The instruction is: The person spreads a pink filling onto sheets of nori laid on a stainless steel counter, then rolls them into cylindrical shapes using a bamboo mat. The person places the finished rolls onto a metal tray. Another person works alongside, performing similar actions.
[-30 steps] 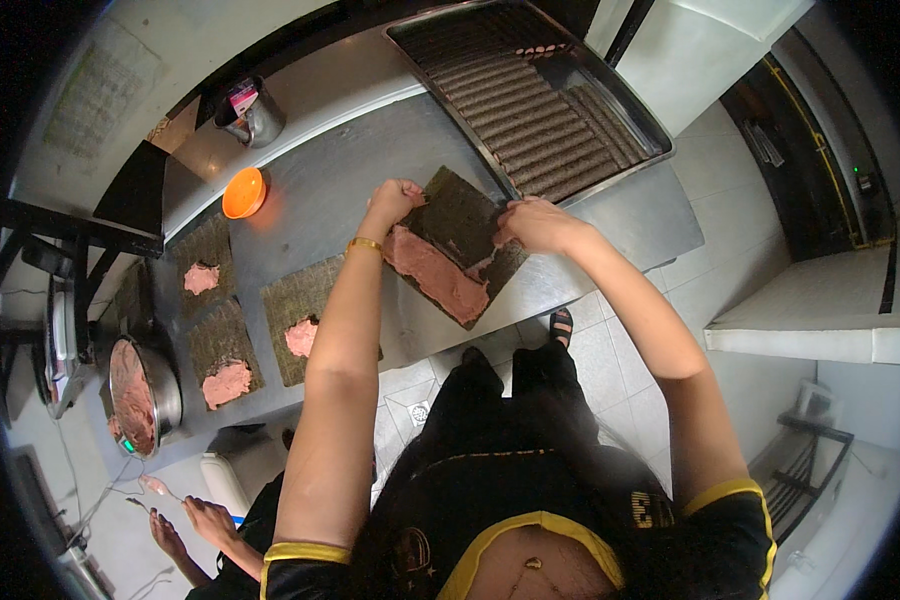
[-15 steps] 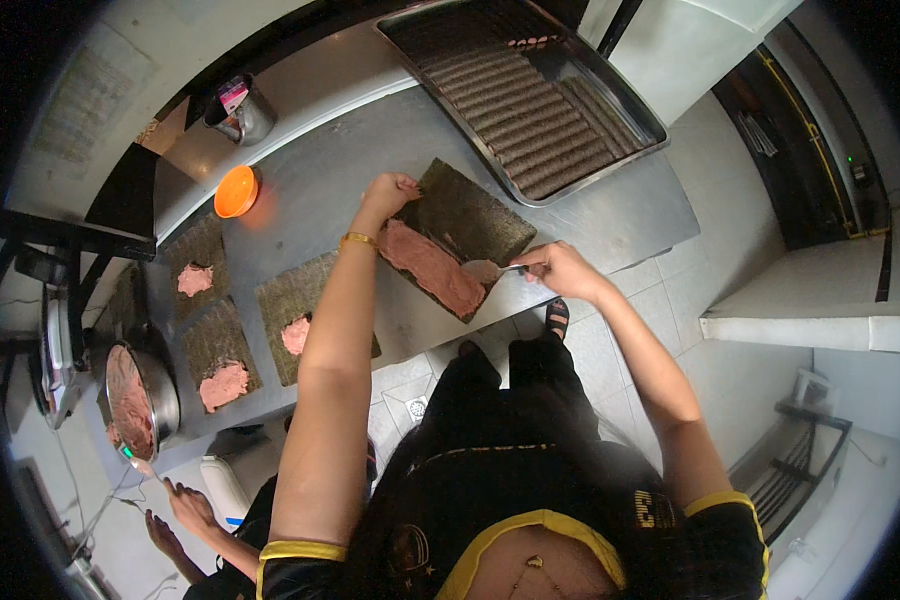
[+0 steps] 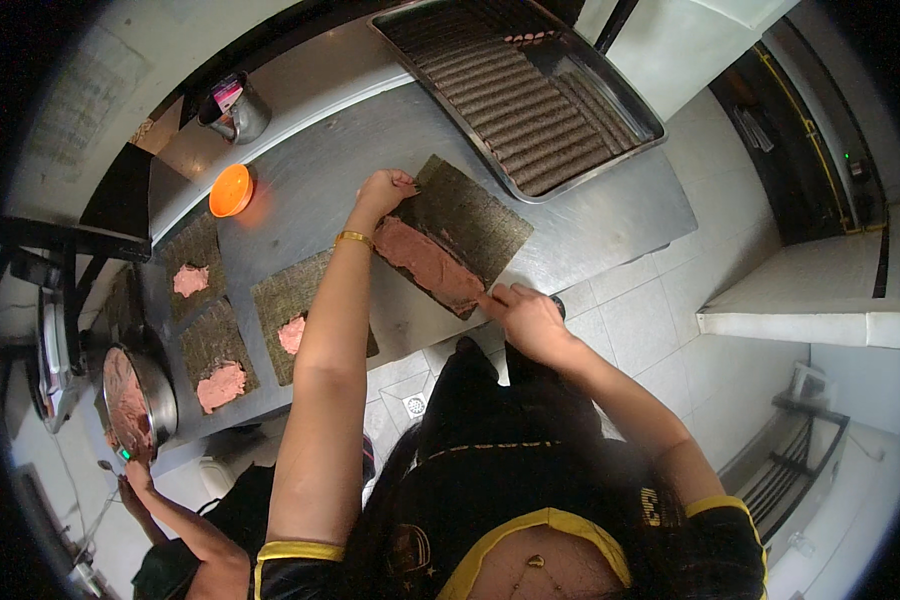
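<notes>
A dark green seaweed sheet (image 3: 473, 212) lies at a slant on the metal table, a band of pink paste (image 3: 425, 262) spread along its near side. My left hand (image 3: 385, 192) is closed at the sheet's left corner, fingertips curled on its edge. At the near right corner is my right hand (image 3: 530, 322), its fingers bent and the fingertips against the end of the paste band. No spoon shows in it now; whatever it holds is hidden.
Several seaweed sheets with pink paste dollops (image 3: 220, 385) lie left, beside a metal bowl of paste (image 3: 160, 385) and another person's hand (image 3: 138, 475). An orange bowl (image 3: 231, 190) and metal pitcher (image 3: 242, 112) stand farther back. A tray of seaweed rolls (image 3: 525, 120) occupies the far right.
My right hand has moved left and nearer to me, to the sheet's corner; the spoon it held is out of sight. My left hand stays put. The other person's hand moved toward the metal bowl.
</notes>
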The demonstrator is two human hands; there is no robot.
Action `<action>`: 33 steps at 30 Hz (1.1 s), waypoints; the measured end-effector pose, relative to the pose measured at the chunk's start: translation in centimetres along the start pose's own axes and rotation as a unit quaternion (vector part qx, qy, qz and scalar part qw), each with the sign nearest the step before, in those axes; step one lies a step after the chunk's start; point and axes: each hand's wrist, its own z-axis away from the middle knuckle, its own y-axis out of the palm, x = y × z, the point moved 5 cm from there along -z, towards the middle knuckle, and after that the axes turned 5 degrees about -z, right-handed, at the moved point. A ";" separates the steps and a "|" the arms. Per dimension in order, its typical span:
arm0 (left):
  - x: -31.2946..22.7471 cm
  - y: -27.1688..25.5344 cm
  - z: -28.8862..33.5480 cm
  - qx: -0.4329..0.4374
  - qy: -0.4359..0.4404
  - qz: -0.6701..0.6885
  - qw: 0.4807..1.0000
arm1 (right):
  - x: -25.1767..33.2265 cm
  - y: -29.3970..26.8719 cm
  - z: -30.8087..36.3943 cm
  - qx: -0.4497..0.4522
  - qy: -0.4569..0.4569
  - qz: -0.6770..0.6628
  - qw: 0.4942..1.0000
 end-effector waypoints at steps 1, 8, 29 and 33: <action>-0.1 -0.1 0.1 -0.004 -0.006 -0.004 1.000 | -0.3 -0.6 -0.4 -0.010 0.014 -0.005 1.000; -2.0 -0.5 0.8 -0.004 -0.003 -0.004 1.000 | -2.1 1.2 -2.5 -0.026 0.083 0.019 0.996; 0.8 0.6 -1.2 0.005 0.034 0.016 0.999 | -0.2 1.2 3.1 -0.023 0.010 0.025 0.999; 1.6 0.9 -0.6 -0.002 0.047 0.012 0.999 | -1.0 -0.5 2.8 -0.027 0.039 -0.017 0.999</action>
